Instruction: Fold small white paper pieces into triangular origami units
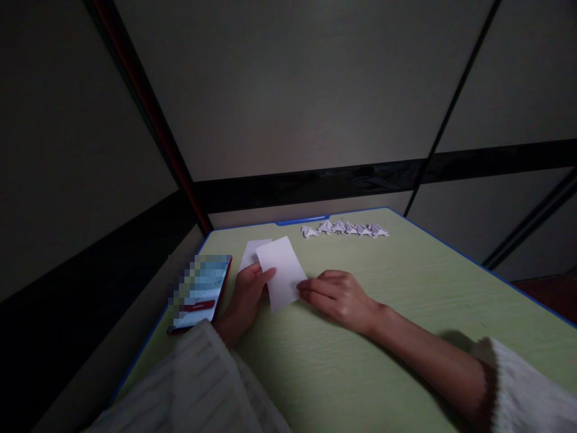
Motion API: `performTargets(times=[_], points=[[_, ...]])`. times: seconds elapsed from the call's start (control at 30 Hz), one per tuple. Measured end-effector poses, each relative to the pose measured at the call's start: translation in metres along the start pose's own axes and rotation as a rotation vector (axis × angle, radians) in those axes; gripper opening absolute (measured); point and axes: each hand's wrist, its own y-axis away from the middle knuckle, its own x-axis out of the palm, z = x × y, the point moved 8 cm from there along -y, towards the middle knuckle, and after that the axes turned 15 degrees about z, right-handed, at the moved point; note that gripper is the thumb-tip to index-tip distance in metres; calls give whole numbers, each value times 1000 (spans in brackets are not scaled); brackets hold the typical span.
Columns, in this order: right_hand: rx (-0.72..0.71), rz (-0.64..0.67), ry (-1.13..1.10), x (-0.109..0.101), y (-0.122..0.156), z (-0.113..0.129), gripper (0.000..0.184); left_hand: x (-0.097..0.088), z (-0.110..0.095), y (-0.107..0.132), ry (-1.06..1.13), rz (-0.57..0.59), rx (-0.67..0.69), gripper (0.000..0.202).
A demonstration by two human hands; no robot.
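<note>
A white sheet of paper [283,270] is tilted up a little above the table. My left hand [247,291] pinches its left edge, with the thumb on top. At the paper's lower right edge, the fingertips of my right hand [336,294] are closed on it, partly hiding that edge. Behind the sheet and my left hand lies a second piece of white paper [253,251], partly covered. Several small folded white paper figures [339,227] stand in a row near the far edge of the table.
On the left of the green table [406,270] lies a phone [210,288] in a red-edged case, partly pixelated. A blue strip [303,221] runs along the far edge. Pale panels with a dark band [311,185] rise behind the table.
</note>
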Motion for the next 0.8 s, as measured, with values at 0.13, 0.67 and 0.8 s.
performTargets(times=[0.13, 0.67, 0.8], points=[[197, -197, -376, -10, 3, -27, 16, 1, -6, 2, -104, -26, -3, 26], [676, -486, -1273, 22, 20, -81, 15, 37, 2, 3, -225, 230, -102, 20], [714, -519, -1247, 21, 23, -84, 17, 36, -1, 6, -72, 177, -81, 23]])
